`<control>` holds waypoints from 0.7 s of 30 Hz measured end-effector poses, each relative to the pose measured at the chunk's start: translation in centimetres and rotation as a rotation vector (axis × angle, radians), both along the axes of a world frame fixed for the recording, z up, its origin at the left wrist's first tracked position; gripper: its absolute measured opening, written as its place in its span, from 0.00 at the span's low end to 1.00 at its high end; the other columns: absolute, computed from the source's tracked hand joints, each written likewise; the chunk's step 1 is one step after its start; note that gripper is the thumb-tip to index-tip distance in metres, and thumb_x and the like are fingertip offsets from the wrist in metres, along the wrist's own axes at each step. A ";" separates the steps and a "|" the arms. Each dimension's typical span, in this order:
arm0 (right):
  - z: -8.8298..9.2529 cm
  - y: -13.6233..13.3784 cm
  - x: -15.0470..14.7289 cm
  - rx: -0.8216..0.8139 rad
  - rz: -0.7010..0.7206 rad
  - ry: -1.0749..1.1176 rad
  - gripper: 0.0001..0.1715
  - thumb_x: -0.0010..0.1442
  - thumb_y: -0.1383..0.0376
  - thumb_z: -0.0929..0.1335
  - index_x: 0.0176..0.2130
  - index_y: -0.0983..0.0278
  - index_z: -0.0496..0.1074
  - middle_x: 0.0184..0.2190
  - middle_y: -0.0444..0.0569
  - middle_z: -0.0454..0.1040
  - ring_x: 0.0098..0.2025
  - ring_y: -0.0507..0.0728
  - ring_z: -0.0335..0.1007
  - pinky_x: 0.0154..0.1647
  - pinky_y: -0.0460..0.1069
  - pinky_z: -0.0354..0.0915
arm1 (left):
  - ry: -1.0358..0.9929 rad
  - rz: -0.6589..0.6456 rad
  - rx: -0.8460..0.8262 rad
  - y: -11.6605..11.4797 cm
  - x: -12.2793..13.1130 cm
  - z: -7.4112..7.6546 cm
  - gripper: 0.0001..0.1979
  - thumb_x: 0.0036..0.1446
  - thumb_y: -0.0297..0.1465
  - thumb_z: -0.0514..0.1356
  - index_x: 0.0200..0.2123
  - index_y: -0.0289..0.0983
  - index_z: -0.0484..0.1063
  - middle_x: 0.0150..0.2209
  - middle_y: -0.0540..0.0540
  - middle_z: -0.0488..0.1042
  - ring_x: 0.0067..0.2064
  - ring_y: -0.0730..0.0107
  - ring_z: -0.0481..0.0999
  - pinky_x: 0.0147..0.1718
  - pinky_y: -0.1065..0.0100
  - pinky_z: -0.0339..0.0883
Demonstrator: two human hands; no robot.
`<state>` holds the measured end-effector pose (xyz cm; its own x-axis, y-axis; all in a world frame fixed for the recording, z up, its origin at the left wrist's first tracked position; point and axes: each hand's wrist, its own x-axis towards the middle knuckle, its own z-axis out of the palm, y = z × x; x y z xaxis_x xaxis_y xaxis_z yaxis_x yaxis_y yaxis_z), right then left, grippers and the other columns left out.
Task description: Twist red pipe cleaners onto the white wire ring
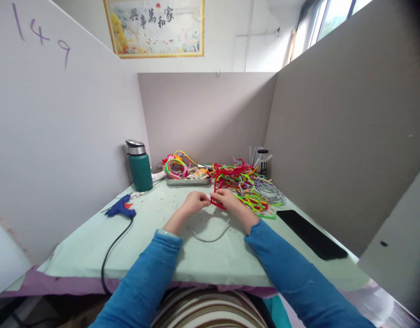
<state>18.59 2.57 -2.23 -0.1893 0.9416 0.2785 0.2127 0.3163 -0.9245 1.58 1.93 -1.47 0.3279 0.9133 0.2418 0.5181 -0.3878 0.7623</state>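
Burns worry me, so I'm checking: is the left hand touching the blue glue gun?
Apart. The head view shows a stretch of pale table cover between the left hand and the blue glue gun.

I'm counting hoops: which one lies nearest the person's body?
The thin grey hoop, on the near side of the left hand and right hand; the brightly coloured hoops sit farther back, at the tray.

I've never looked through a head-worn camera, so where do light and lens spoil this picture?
In the head view, the window glares nearly white; in the head view, a soft diagonal shadow edge crosses the back panel; the head view's upper right corner fades to black; and in the head view, the red strand by the right hand is too small for fine detail.
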 end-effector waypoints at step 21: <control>0.8 -0.5 0.8 -0.478 0.234 0.186 0.09 0.49 0.64 0.69 0.23 0.66 0.66 0.13 0.41 0.61 0.16 0.47 0.55 0.15 0.42 0.54 | 0.013 -0.024 0.305 -0.9 0.4 1.1 0.13 0.49 0.32 0.61 0.39 0.37 0.77 0.26 0.51 0.72 0.28 0.75 0.66 0.29 0.74 0.58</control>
<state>19.34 2.03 -1.47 -0.3967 0.9101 -0.1201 0.0069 -0.1279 -0.9918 2.01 1.00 -0.33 0.3535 0.7912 0.4989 0.5148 -0.6099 0.6025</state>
